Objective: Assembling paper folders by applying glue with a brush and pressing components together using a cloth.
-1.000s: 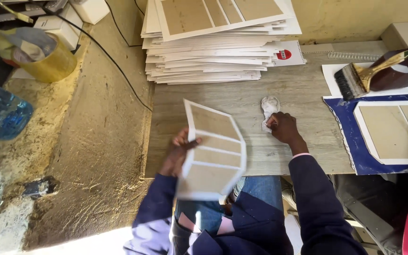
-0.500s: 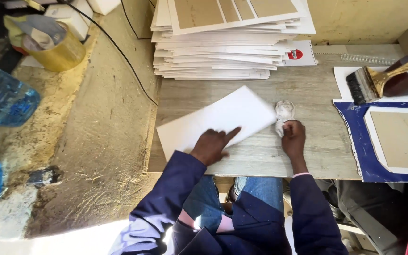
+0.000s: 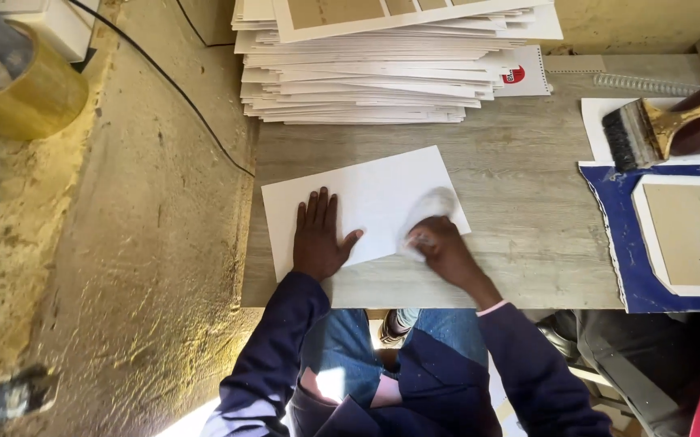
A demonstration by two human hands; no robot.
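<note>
A white sheet (image 3: pixel 366 202) lies face-down and a little askew on the grey wooden table (image 3: pixel 520 218), and the left hand (image 3: pixel 318 239) rests flat on its near left part, fingers spread and palm down — pinning it rather than gripping it. The right hand (image 3: pixel 441 247) is closed around a crumpled white cloth (image 3: pixel 431 209) (blurred, so its edges are hard to make out), pressing it against the sheet's right side. Behind the sheet stands a tall stack of white boards (image 3: pixel 382 73), and off to the right a brush (image 3: pixel 657 129) lies above a blue sheet (image 3: pixel 613 235) that bears a white-framed board (image 3: pixel 690 235) — well apart from both hands.
</note>
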